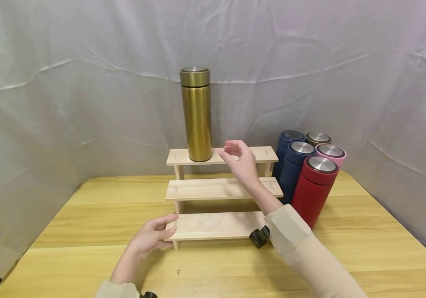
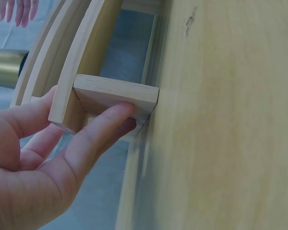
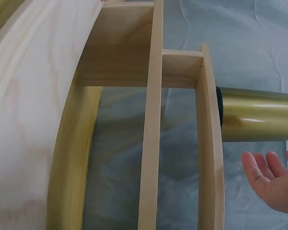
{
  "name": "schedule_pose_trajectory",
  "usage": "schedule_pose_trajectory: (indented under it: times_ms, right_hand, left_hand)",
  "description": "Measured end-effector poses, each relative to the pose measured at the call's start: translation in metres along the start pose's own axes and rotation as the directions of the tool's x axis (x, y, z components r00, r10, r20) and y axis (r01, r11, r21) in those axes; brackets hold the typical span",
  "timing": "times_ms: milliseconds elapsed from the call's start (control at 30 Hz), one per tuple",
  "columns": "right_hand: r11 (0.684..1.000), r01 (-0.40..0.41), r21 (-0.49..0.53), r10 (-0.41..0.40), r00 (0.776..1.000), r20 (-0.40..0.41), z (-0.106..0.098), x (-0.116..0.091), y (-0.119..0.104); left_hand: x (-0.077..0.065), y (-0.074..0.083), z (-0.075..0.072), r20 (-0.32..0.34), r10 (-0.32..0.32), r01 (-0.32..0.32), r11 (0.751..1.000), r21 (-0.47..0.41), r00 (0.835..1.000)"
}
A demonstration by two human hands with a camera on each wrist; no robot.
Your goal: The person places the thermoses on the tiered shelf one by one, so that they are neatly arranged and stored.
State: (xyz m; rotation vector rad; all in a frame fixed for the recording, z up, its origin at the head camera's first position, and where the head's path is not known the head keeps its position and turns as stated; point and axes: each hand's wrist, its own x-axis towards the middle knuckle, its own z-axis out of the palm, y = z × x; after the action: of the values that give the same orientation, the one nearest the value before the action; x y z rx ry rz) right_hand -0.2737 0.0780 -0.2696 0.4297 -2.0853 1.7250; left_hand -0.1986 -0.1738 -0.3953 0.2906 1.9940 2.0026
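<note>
A tall gold thermos bottle (image 1: 199,120) stands upright on the top step of a three-tier wooden display stand (image 1: 216,225), left of its middle. My right hand (image 1: 243,164) hovers over the stand's upper steps, just right of the bottle, fingers loosely bent and apart from the thumb. A gap separates it from the bottle (image 3: 259,115) in the right wrist view. Down at the lowest step, my left hand (image 1: 151,238) grips the stand's left end. In the left wrist view, the left hand (image 2: 62,158) has its fingers around the board's end and against the side support (image 2: 117,91).
Right of the stand, several more bottles cluster upright: a red one (image 1: 315,190) in front, two navy ones (image 1: 295,169), a pink one (image 1: 341,155) and a dark olive one (image 1: 318,138). Grey cloth (image 1: 123,103) hangs behind the wooden table (image 1: 86,248).
</note>
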Motion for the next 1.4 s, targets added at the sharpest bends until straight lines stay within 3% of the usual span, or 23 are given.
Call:
schedule_pose_trajectory:
  times_ms: [267,733,1400]
  right_hand:
    - [0.995,-0.007,0.1,0.004,1.0,0.031,-0.014,-0.015,0.0]
    - [0.989,0.056,0.14,-0.055,0.998,-0.009,-0.032,-0.039,0.004]
    - [0.984,0.105,0.141,-0.112,0.993,0.044,-0.061,-0.073,-0.004]
  left_hand:
    - [0.0,0.001,0.001,-0.009,-0.006,0.005,1.0,-0.008,1.0]
    - [-0.001,0.002,0.001,0.006,0.004,-0.004,1.0,-0.01,1.0]
    - [-0.001,0.0,-0.001,0.019,0.014,-0.014,1.0,-0.002,1.0]
